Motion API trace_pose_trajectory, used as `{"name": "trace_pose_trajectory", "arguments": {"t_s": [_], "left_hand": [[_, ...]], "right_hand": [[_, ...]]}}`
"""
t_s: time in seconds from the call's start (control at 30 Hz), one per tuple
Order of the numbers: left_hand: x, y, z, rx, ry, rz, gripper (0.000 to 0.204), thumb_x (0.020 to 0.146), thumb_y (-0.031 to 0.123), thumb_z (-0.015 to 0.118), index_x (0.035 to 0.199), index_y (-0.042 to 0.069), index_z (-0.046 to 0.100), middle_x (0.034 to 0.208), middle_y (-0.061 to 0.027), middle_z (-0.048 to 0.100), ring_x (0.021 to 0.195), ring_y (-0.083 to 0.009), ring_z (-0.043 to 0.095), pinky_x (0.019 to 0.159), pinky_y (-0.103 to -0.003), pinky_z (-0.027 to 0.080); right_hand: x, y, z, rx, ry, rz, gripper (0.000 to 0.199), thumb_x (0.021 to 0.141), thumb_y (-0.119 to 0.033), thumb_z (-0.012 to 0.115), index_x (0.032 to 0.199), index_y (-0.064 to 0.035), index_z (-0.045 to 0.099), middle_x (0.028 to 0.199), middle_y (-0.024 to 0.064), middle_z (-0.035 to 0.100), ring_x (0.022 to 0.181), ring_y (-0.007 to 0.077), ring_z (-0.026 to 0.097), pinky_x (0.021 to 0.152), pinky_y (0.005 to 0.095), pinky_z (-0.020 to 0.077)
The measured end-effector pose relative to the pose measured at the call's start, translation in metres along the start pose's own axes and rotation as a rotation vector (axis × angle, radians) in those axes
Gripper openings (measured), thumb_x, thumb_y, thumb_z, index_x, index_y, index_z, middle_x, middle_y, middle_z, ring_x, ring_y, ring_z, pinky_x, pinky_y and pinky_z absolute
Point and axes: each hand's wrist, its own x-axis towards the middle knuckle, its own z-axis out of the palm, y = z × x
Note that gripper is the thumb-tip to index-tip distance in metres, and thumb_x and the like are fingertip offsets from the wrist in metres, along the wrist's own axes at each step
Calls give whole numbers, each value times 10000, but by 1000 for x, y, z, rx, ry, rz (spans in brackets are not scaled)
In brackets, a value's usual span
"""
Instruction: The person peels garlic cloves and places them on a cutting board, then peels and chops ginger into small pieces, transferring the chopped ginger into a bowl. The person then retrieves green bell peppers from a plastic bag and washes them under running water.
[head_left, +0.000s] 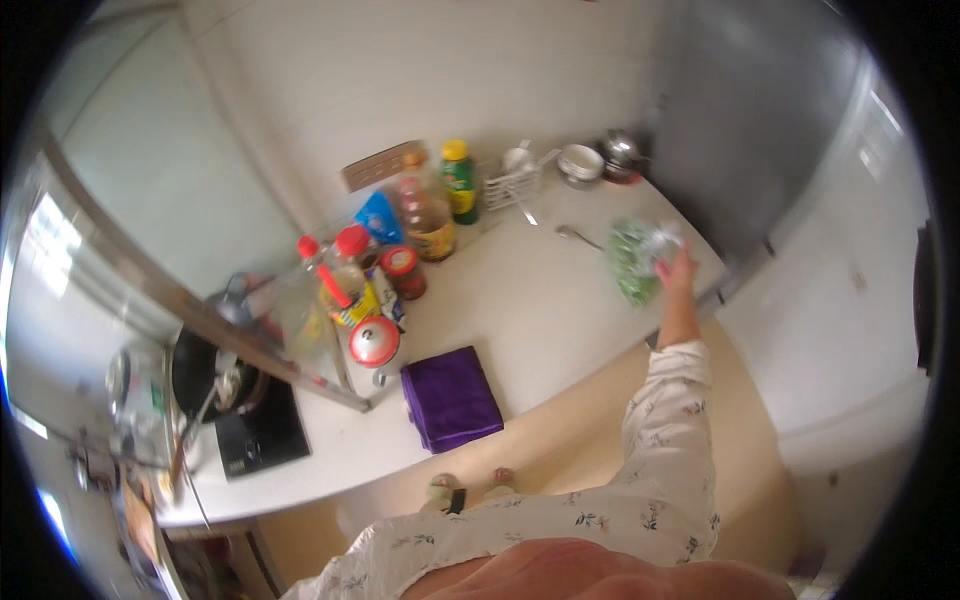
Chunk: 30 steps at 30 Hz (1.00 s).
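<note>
Far out to the right, the right hand (677, 271) pinches a bag of greens (631, 260).
Its blurred fingers close on the clear plastic at the right end of the white counter (540, 310); a spoon (568, 232) lies just left, a folded purple cloth (452, 398) well apart at the front edge. I cannot tell the left hand's grip.
</note>
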Motion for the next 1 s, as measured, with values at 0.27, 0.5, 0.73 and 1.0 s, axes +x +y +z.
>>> {"name": "trace_pose_trajectory", "arguments": {"t_s": [0.27,0.5,0.73,1.0], "left_hand": [[-160,-9,145,437,-85,-16,142,662,256,564,603,147,633,567,-7,565,531,-181,551,413,-354,379],[-114,-19,166,34,-197,-246,87,616,187,648,688,207,692,658,-18,650,601,-178,625,493,-329,473],[-79,28,31,-1267,297,-296,138,776,186,570,763,61,629,707,-35,606,616,-134,571,501,-264,477],[-227,42,-168,-1733,366,654,293,872,302,508,938,26,581,786,-17,582,692,-98,534,640,-238,475]], "right_hand": [[89,34,23,131,-493,17,101,809,-111,496,769,-98,404,668,33,400,558,139,404,441,242,339],[-95,-54,69,-27,-739,-159,201,821,-99,474,671,-139,346,563,-42,242,491,82,260,417,241,200],[-268,-84,44,184,-1401,146,200,908,-246,383,775,-109,445,538,-15,347,413,73,294,328,197,221],[-555,66,59,233,-1869,1562,114,840,-109,443,730,-102,414,514,-38,253,392,57,246,328,183,201]]}}
